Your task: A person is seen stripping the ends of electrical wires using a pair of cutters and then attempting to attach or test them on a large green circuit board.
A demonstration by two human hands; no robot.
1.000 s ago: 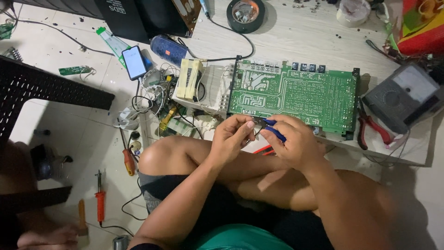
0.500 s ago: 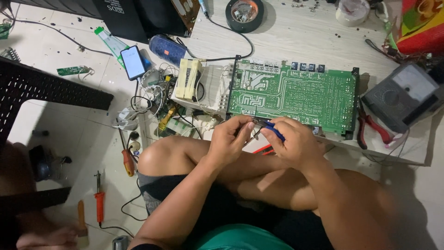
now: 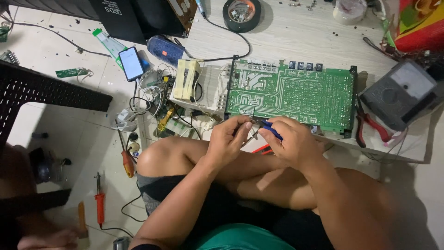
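Observation:
I sit cross-legged on the floor with both hands together above my knees. My left hand [image 3: 227, 139] pinches a thin wire or small part, too small to name. My right hand [image 3: 292, 141] grips a small blue-handled tool [image 3: 270, 129] whose tip meets the left fingers. Just beyond the hands lies a large green circuit board [image 3: 296, 95] on a low white table [image 3: 296, 37]; its near edge almost touches my fingertips.
Red-handled pliers [image 3: 367, 122] and a grey analogue meter [image 3: 401, 92] lie right of the board. A tape roll [image 3: 241, 14] sits at the table's back. On the floor left: phone [image 3: 131, 63], blue case [image 3: 165, 49], tangled wires, screwdriver [image 3: 127, 162], soldering iron [image 3: 99, 203], black plastic chair [image 3: 41, 90].
Both hands stay together at the board's near edge with only slight finger movement. The view has shifted a little.

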